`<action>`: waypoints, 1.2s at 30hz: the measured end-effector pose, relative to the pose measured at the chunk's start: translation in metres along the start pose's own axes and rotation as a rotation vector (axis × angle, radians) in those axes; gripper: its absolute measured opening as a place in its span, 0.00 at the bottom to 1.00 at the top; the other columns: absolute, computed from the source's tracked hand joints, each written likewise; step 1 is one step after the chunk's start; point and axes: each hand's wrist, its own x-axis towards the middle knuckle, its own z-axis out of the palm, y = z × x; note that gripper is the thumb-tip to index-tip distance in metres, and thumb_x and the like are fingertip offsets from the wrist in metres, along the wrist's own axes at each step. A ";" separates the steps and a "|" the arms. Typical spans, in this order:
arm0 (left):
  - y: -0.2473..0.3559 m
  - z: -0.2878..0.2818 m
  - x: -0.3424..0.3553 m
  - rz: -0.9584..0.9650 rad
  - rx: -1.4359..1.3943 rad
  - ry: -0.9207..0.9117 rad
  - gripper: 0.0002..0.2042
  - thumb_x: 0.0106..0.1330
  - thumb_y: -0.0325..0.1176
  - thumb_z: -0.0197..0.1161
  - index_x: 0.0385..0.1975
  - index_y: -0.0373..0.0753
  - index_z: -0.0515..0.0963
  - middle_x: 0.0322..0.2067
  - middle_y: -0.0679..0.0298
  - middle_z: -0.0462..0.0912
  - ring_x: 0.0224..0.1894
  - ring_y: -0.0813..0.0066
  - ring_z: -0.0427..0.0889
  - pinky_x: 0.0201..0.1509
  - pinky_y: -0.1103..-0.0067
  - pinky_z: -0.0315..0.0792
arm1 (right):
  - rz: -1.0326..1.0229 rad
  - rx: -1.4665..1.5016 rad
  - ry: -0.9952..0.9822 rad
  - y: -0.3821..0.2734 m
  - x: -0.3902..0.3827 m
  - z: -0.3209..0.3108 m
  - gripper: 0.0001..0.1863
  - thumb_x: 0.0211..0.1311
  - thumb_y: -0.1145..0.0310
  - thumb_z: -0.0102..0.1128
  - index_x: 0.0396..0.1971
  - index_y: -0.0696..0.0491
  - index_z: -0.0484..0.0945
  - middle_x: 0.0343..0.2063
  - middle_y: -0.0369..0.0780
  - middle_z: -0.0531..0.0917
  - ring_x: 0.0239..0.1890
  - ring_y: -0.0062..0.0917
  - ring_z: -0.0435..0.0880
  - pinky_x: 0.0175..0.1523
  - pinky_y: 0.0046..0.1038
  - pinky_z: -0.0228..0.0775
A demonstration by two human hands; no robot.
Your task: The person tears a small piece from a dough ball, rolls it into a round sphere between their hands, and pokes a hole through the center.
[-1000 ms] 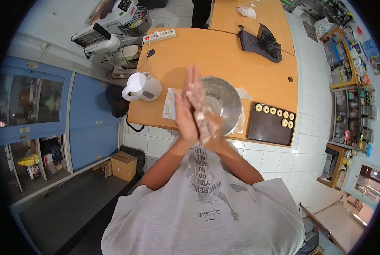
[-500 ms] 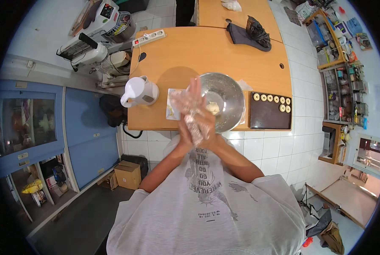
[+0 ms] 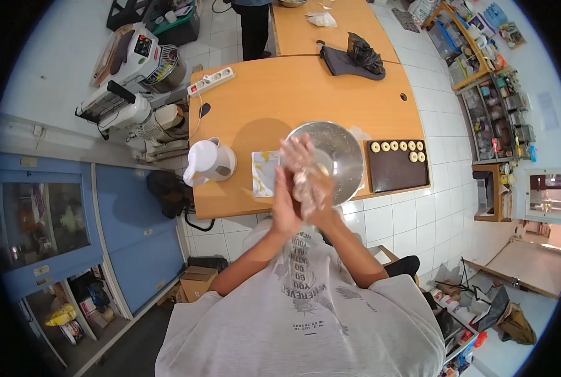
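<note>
In front of my chest, over the near left rim of a steel mixing bowl (image 3: 348, 160), my left hand (image 3: 286, 204) and my right hand (image 3: 320, 195) are pressed palm to palm. What looks like thin clear plastic covers the fingers. Whatever lies between the palms is hidden. A bit of pale dough (image 3: 323, 169) shows inside the bowl, partly behind my right hand. To the right, a dark baking tray (image 3: 396, 173) carries several pale dough rings (image 3: 394, 146) along its far side. A white and yellow patterned sheet (image 3: 265, 174) lies left of my hands.
A white jug (image 3: 210, 162) stands at the table's left side. Behind it lies a power strip (image 3: 212, 81) with a cord. A dark cloth with a black plastic bag (image 3: 364, 55) sits at the far right. Beyond the table, another person (image 3: 254, 28) stands.
My view has shifted, so more of the far side shows. My hands stay together, with the palms slid against each other and the fingers tilted differently. The tray looks the same.
</note>
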 end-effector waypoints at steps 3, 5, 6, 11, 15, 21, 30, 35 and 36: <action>0.016 0.015 0.017 0.131 0.040 -0.130 0.36 0.81 0.57 0.30 0.78 0.36 0.44 0.79 0.58 0.47 0.80 0.70 0.46 0.83 0.70 0.39 | -0.060 0.096 -0.014 -0.012 -0.021 0.016 0.21 0.76 0.69 0.45 0.58 0.66 0.78 0.63 0.53 0.77 0.72 0.47 0.69 0.72 0.45 0.60; 0.004 0.010 0.025 0.095 0.020 -0.173 0.38 0.80 0.59 0.31 0.78 0.36 0.43 0.79 0.57 0.47 0.81 0.70 0.43 0.83 0.70 0.36 | -0.082 0.086 -0.034 -0.008 -0.018 0.004 0.20 0.75 0.69 0.47 0.58 0.65 0.79 0.63 0.52 0.77 0.72 0.48 0.68 0.72 0.45 0.60; -0.009 0.006 0.022 0.104 0.022 -0.174 0.38 0.80 0.59 0.31 0.78 0.36 0.43 0.79 0.57 0.47 0.81 0.70 0.43 0.83 0.70 0.36 | -0.098 0.077 -0.056 -0.005 -0.016 -0.001 0.20 0.75 0.70 0.48 0.58 0.64 0.79 0.64 0.52 0.77 0.72 0.48 0.68 0.72 0.45 0.60; -0.007 0.023 0.028 0.109 0.033 -0.166 0.36 0.80 0.57 0.30 0.78 0.36 0.44 0.79 0.56 0.43 0.81 0.68 0.41 0.83 0.70 0.36 | -0.070 0.002 -0.026 0.026 0.008 -0.026 0.21 0.72 0.70 0.50 0.59 0.63 0.79 0.63 0.52 0.77 0.70 0.47 0.71 0.74 0.43 0.58; -0.028 0.014 0.058 0.369 0.393 -0.144 0.36 0.79 0.59 0.31 0.78 0.39 0.46 0.79 0.55 0.45 0.81 0.64 0.42 0.83 0.69 0.38 | -0.159 0.105 -0.103 0.021 -0.008 -0.027 0.18 0.66 0.75 0.55 0.55 0.60 0.81 0.60 0.54 0.79 0.67 0.49 0.74 0.70 0.42 0.66; -0.066 0.049 0.033 0.091 -0.139 -0.014 0.32 0.82 0.50 0.34 0.78 0.36 0.48 0.79 0.56 0.48 0.80 0.65 0.49 0.82 0.69 0.41 | -0.007 0.106 -0.097 0.055 0.002 -0.076 0.18 0.66 0.74 0.56 0.53 0.62 0.81 0.60 0.53 0.79 0.68 0.49 0.73 0.72 0.41 0.62; -0.102 0.080 0.031 0.321 0.088 -0.147 0.36 0.80 0.56 0.34 0.77 0.34 0.50 0.78 0.54 0.51 0.80 0.63 0.48 0.82 0.72 0.42 | -0.132 0.080 -0.097 0.051 0.004 -0.109 0.17 0.73 0.72 0.50 0.55 0.64 0.81 0.60 0.53 0.80 0.68 0.43 0.74 0.74 0.48 0.55; -0.074 0.075 0.058 0.329 0.078 -0.097 0.38 0.80 0.59 0.31 0.77 0.34 0.46 0.78 0.53 0.47 0.80 0.64 0.46 0.82 0.68 0.42 | -0.092 0.260 -0.033 0.035 -0.030 -0.094 0.20 0.67 0.76 0.54 0.58 0.59 0.79 0.65 0.48 0.77 0.69 0.42 0.74 0.72 0.42 0.62; -0.078 0.068 0.062 0.393 0.108 -0.122 0.37 0.80 0.58 0.30 0.77 0.33 0.46 0.78 0.52 0.48 0.80 0.63 0.47 0.82 0.66 0.45 | -0.096 0.265 -0.037 0.037 -0.032 -0.096 0.20 0.67 0.76 0.54 0.58 0.59 0.79 0.65 0.48 0.77 0.69 0.42 0.74 0.72 0.42 0.62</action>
